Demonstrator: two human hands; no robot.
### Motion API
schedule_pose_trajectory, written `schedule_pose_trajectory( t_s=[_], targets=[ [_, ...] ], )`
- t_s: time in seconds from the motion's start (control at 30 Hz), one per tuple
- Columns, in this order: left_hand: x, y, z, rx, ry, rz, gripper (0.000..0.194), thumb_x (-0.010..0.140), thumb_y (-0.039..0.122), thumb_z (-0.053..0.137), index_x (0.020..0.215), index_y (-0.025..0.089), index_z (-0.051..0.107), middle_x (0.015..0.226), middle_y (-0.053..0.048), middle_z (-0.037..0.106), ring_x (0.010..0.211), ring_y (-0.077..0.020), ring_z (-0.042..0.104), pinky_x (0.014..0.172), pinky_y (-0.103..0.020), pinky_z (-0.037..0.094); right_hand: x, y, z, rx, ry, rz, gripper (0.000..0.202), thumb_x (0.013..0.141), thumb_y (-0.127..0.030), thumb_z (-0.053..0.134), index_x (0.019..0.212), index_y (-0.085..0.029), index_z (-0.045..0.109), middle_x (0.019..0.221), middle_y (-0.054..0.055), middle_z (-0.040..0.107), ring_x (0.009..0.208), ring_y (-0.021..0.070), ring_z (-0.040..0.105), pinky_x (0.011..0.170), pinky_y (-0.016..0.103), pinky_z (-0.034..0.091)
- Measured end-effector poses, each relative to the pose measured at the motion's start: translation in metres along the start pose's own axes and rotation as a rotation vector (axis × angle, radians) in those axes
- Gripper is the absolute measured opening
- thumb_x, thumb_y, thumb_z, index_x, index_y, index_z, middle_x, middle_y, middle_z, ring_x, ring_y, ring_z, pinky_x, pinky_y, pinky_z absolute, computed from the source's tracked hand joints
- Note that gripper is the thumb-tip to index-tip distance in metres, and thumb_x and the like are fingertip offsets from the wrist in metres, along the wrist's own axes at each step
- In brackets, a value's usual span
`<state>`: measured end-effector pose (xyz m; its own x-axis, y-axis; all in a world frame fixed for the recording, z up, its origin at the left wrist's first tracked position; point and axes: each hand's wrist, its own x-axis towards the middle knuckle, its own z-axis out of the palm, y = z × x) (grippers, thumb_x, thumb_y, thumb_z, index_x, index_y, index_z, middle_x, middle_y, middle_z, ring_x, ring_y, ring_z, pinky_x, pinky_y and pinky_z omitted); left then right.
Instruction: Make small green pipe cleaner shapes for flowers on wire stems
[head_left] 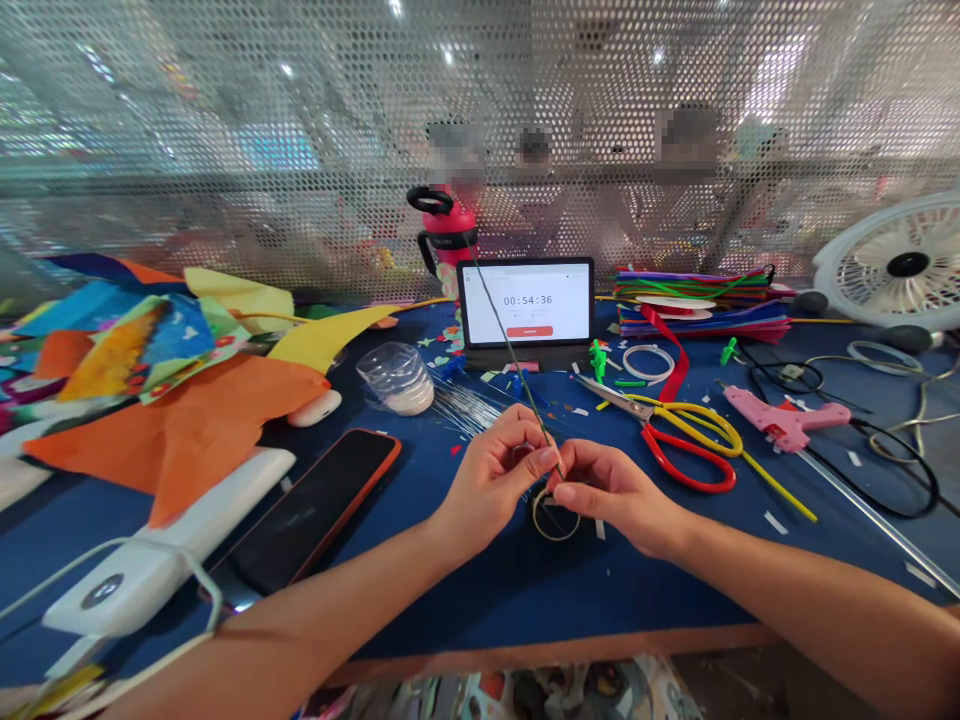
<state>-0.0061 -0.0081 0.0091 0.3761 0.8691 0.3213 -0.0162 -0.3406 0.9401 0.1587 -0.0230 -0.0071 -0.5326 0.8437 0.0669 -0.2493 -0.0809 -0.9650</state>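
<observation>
From the head camera, I pinch a thin dark-green stem (504, 335) between the fingertips of my left hand (491, 485) and my right hand (619, 495), both closed on its lower end near the middle of the blue tabletop (450, 610); it slants up and away to the left, crossing in front of the black-framed tablet (526, 305). Just below my fingers lies a pale round ring (556, 532). Crowding me on the right are scissors with red and yellow handles (694, 455) and a pink glue gun (786, 418); on the left, a dark phone in an orange case (311, 510) and crumpled orange fabric (180, 425). Farther off stand a pink bottle with a black handle (450, 225) and, far right, a white fan (900, 262). The tablet reads "00:54:36"; the lettering on the bottle's band is too small to read.
</observation>
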Motion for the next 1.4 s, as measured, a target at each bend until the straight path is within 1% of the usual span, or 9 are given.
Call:
schedule_pose_trajectory(
  t_s=[0.17, 0.33, 0.5, 0.6, 0.7, 0.87, 1.07, 1.23, 1.4],
  targets=[
    [-0.0007, 0.0011, 0.0001, -0.048, -0.042, 0.002, 0.017, 0.084, 0.024, 0.057, 0.069, 0.016, 0.061, 0.081, -0.001, 0.044, 0.077, -0.0118, 0.043, 0.07, -0.023, 0.037, -0.0003, 0.0026, -0.0006, 0.106, -0.03, 0.013, 0.024, 0.079, -0.034, 0.065, 0.073, -0.014, 0.051, 0.068, 0.0, 0.056, 0.053, 0.005, 0.037, 0.049, 0.02, 0.025],
    [-0.0012, -0.0007, -0.0006, -0.071, -0.084, 0.011, 0.015, 0.083, 0.024, 0.058, 0.071, 0.016, 0.064, 0.084, -0.002, 0.044, 0.081, -0.0132, 0.044, 0.074, -0.025, 0.038, -0.0001, 0.0027, -0.0018, 0.242, -0.051, 0.088, 0.026, 0.072, -0.029, 0.071, 0.067, -0.014, 0.05, 0.063, 0.0, 0.058, 0.049, 0.004, 0.039, 0.047, 0.019, 0.023],
    [-0.0014, -0.0023, 0.0008, -0.077, -0.078, 0.001, 0.013, 0.082, 0.024, 0.06, 0.073, 0.017, 0.066, 0.083, -0.002, 0.045, 0.08, -0.0131, 0.045, 0.074, -0.025, 0.039, -0.0002, 0.0017, -0.0036, 0.169, 0.003, 0.055, 0.026, 0.071, -0.029, 0.072, 0.064, -0.014, 0.052, 0.06, -0.002, 0.056, 0.051, 0.0051, 0.042, 0.05, 0.019, 0.028],
    [-0.0005, -0.004, 0.0019, -0.099, -0.024, -0.055, 0.011, 0.081, 0.027, 0.062, 0.078, 0.017, 0.066, 0.083, -0.002, 0.045, 0.076, -0.012, 0.046, 0.067, -0.023, 0.04, 0.0008, 0.0032, -0.0041, 0.086, 0.053, -0.008, 0.026, 0.075, -0.031, 0.069, 0.064, -0.014, 0.052, 0.06, -0.001, 0.056, 0.055, 0.0067, 0.046, 0.054, 0.021, 0.032],
    [0.0009, -0.0058, 0.002, -0.075, 0.036, -0.075, 0.013, 0.08, 0.027, 0.063, 0.072, 0.016, 0.063, 0.081, -0.001, 0.046, 0.076, -0.0121, 0.046, 0.066, -0.022, 0.039, 0.0027, 0.0056, -0.004, -0.026, 0.095, -0.054, 0.027, 0.076, -0.035, 0.068, 0.067, -0.015, 0.052, 0.062, -0.002, 0.055, 0.058, 0.0076, 0.046, 0.057, 0.021, 0.035],
    [0.0018, -0.0045, 0.0011, -0.055, 0.027, -0.058, 0.017, 0.081, 0.025, 0.06, 0.067, 0.015, 0.061, 0.078, 0.0, 0.046, 0.073, -0.0106, 0.046, 0.066, -0.022, 0.04, 0.0042, 0.0055, -0.0043, 0.019, 0.042, -0.003, 0.029, 0.068, -0.034, 0.075, 0.07, -0.014, 0.053, 0.069, -0.002, 0.056, 0.06, 0.0068, 0.046, 0.058, 0.02, 0.035],
    [0.0015, -0.0032, 0.0019, -0.173, -0.009, -0.076, 0.019, 0.083, 0.025, 0.058, 0.068, 0.015, 0.059, 0.078, 0.0, 0.044, 0.067, -0.0095, 0.047, 0.06, -0.023, 0.042, 0.0038, 0.002, -0.0048, 0.103, 0.012, 0.058, 0.037, 0.084, -0.048, 0.053, 0.074, -0.013, 0.059, 0.07, 0.003, 0.059, 0.053, 0.0062, 0.039, 0.049, 0.02, 0.028],
    [0.0007, -0.0034, 0.0018, -0.151, -0.011, -0.066, 0.018, 0.083, 0.024, 0.059, 0.067, 0.015, 0.06, 0.077, 0.0, 0.045, 0.072, -0.01, 0.046, 0.064, -0.022, 0.04, 0.0031, 0.0028, -0.0034, 0.151, 0.008, 0.083, 0.029, 0.076, -0.041, 0.067, 0.074, -0.014, 0.055, 0.072, 0.001, 0.059, 0.052, 0.0049, 0.039, 0.048, 0.019, 0.026],
    [-0.0007, -0.0017, 0.0027, -0.156, -0.048, -0.089, 0.018, 0.082, 0.028, 0.06, 0.07, 0.015, 0.061, 0.08, -0.002, 0.045, 0.075, -0.0126, 0.046, 0.066, -0.025, 0.04, 0.0025, 0.0067, -0.0028, 0.163, -0.028, 0.069, 0.031, 0.072, -0.036, 0.072, 0.068, -0.014, 0.05, 0.061, -0.002, 0.053, 0.051, 0.0045, 0.037, 0.048, 0.019, 0.024]
  ],
)
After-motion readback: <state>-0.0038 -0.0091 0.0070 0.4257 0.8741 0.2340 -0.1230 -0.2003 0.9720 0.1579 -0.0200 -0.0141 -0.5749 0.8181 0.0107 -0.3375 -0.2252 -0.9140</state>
